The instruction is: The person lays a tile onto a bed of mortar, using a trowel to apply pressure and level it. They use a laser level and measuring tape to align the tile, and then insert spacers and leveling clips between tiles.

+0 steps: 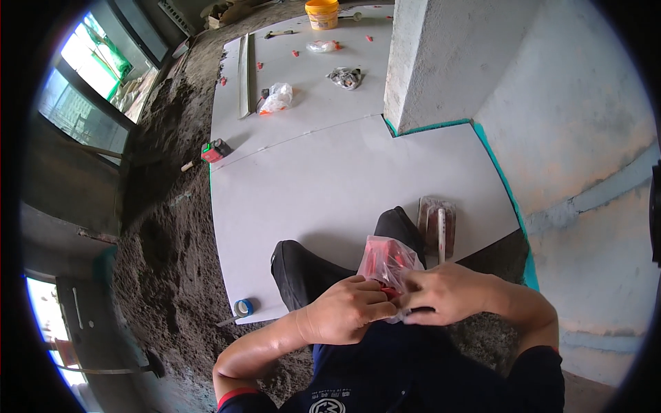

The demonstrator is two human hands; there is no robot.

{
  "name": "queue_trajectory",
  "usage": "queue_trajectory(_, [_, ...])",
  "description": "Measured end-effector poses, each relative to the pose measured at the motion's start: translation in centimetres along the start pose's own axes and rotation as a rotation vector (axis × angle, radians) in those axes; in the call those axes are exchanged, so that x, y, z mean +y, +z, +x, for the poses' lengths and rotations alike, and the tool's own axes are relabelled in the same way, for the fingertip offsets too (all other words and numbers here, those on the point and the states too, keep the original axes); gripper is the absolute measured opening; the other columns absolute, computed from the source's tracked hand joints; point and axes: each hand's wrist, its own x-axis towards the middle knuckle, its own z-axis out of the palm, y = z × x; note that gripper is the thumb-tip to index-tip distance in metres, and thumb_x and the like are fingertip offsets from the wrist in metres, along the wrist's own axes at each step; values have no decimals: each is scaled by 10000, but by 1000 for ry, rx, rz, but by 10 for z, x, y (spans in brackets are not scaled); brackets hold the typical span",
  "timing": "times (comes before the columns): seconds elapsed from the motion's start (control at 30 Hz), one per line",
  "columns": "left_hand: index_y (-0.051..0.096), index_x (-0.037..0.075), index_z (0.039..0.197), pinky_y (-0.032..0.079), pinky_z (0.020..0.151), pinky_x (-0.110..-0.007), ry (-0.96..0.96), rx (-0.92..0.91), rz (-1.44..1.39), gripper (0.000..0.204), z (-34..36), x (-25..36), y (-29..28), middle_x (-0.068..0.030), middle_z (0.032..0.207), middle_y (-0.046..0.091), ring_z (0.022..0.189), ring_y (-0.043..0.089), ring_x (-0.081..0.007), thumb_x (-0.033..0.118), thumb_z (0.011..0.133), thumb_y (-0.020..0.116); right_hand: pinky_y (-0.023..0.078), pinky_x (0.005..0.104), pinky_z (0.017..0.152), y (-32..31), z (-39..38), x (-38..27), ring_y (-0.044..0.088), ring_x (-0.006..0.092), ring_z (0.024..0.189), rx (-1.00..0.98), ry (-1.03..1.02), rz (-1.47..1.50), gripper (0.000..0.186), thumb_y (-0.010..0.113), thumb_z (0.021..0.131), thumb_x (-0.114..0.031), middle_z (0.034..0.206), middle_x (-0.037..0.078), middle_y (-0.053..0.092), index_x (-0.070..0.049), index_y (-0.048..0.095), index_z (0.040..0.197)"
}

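A clear plastic bag of small red pieces is held in front of my body, above my knees. My left hand grips the bag's lower left side with fingers curled around it. My right hand pinches the bag's right edge. Both hands touch each other at the bag's mouth. Below them lie large white floor tiles, on which my black shoes stand.
A trowel lies on the tile near my right foot. A blue tape roll sits at the tile's edge beside dark mortar. Farther off are a green-red laser level, plastic bags, a yellow bucket, and a grey column.
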Motion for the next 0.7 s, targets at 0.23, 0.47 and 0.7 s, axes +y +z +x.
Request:
queue_trajectory(0.23, [657,74,908,481,683,-359,-72,-59,42,200,-25,15,-3,-49,852,625,783,617,-237,113,726,729,536,321,585,11,1,-4,594,196,632,224,-260,-147,231,685,846,-211,862,80,485,-28,599,734])
queue_trajectory(0.47, [660,45,877,490,579,-343,-97,113,-56,182,-45,12,-3,-82,798,659,675,638,-226,75,733,768,535,299,616,12,-10,4,587,161,708,286,-225,-173,231,708,840,-211,954,94,522,-12,621,760])
queue_trajectory(0.7, [603,15,932,476,439,-368,-587,179,231,227,-23,5,16,-99,562,596,494,631,-284,220,876,682,560,302,739,28,-6,-1,646,214,884,407,-182,-132,191,702,862,-180,1084,130,554,0,640,857])
